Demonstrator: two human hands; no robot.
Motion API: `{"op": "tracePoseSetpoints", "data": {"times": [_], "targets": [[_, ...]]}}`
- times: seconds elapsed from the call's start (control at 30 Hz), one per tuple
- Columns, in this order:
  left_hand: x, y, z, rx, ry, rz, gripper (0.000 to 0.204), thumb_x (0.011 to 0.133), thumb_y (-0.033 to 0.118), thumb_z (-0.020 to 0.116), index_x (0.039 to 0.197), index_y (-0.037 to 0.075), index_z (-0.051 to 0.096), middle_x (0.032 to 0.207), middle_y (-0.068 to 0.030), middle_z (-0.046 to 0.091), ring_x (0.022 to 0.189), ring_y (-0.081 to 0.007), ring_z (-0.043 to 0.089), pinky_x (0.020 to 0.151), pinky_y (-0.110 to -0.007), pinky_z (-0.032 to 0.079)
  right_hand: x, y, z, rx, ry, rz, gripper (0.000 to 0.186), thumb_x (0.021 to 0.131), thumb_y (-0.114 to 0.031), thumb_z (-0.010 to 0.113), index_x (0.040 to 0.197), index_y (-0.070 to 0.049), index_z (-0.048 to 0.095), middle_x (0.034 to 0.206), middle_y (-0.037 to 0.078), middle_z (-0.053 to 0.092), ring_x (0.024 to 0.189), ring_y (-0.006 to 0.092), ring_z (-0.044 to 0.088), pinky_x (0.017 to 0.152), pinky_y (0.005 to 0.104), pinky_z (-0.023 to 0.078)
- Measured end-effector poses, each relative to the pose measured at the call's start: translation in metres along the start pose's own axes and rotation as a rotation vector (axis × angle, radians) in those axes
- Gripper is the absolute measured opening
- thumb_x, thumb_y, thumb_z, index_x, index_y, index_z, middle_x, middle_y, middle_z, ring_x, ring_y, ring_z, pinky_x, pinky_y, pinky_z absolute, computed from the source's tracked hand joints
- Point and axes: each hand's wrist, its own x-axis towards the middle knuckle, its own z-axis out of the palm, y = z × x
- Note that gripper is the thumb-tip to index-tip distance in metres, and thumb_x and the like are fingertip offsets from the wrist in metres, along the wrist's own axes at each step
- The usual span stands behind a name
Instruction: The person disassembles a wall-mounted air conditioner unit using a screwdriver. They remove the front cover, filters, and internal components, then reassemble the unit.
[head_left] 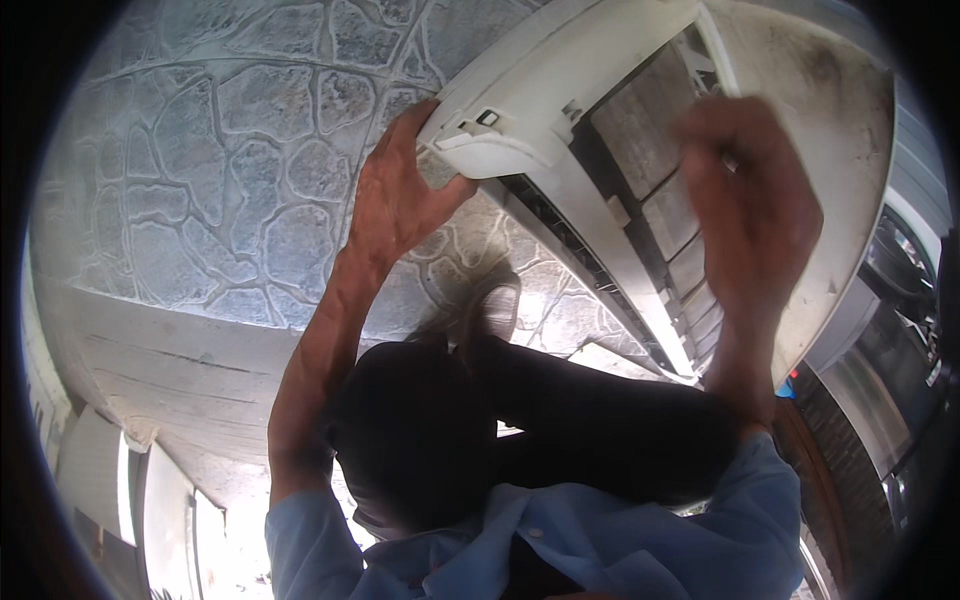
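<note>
A long off-white plastic casing, like an air conditioner's indoor unit, stands at an angle in front of me. My left hand is closed around its near left end, with the thumb on one side and the fingers on the other. Along its lower side runs a dark slot, and brownish, dusty panels show inside its open frame. Over the right part of the frame hovers my right hand, blurred by motion. Its fingers are curled together, with a tiny bright spot between them that I cannot make out.
Beneath is a floor of irregular grey stones, bordered by a smooth pale strip at the left. A stained beige panel rises beside the casing at the right. Past it stand dark and silver items. A shoe is by my knees.
</note>
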Motion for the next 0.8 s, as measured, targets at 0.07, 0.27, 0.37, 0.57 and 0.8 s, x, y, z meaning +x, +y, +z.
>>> {"op": "tracePoseSetpoints", "data": {"times": [0.07,0.27,0.37,0.57,0.8], "targets": [[0.012,-0.001,-0.012,0.026,-0.152,0.015,0.075,0.078,0.029,0.088,0.141,0.003,0.055,0.126,-0.0246,0.069,0.122,-0.0397,0.065,0.104,-0.047,0.053,-0.032,-0.005,0.015,0.365,-0.422,0.151,0.020,0.095,-0.009,0.065,0.114,-0.006,0.069,0.100,0.006,0.073,0.087,0.0203,0.071,0.081,0.0374,0.055],[0.022,-0.014,-0.030,0.053,-0.380,0.038,0.080,0.080,0.045,0.087,0.142,0.007,0.056,0.135,-0.0184,0.067,0.128,-0.0355,0.064,0.108,-0.045,0.051,-0.105,0.070,0.152,0.906,-0.391,0.577,0.035,0.105,-0.013,0.057,0.137,0.000,0.054,0.111,0.009,0.069,0.098,0.0187,0.070,0.090,0.0335,0.056],[0.019,-0.017,-0.033,0.003,-0.402,0.063,0.071,0.086,0.038,0.084,0.142,0.003,0.056,0.130,-0.0208,0.069,0.129,-0.0340,0.062,0.110,-0.045,0.049,-0.091,0.076,0.177,1.110,-0.114,0.637,0.035,0.104,-0.017,0.055,0.132,0.003,0.055,0.102,0.012,0.070,0.094,0.0217,0.072,0.086,0.0334,0.058],[0.020,-0.010,-0.025,0.234,-0.437,0.039,0.062,0.090,0.045,0.077,0.133,0.002,0.064,0.122,-0.0189,0.072,0.115,-0.0308,0.069,0.101,-0.045,0.053,-0.093,0.065,0.227,1.625,0.215,0.522,0.037,0.103,-0.024,0.061,0.129,0.001,0.054,0.116,0.019,0.065,0.109,0.0305,0.068,0.100,0.0425,0.054],[0.032,-0.015,-0.028,0.036,-0.403,0.202,0.067,0.088,0.044,0.081,0.137,0.003,0.060,0.126,-0.0171,0.069,0.120,-0.0288,0.064,0.107,-0.042,0.048,-0.092,0.079,0.241,1.399,0.412,0.394,0.038,0.101,-0.020,0.065,0.129,0.005,0.059,0.096,0.013,0.073,0.085,0.0211,0.073,0.077,0.0317,0.059]]}}
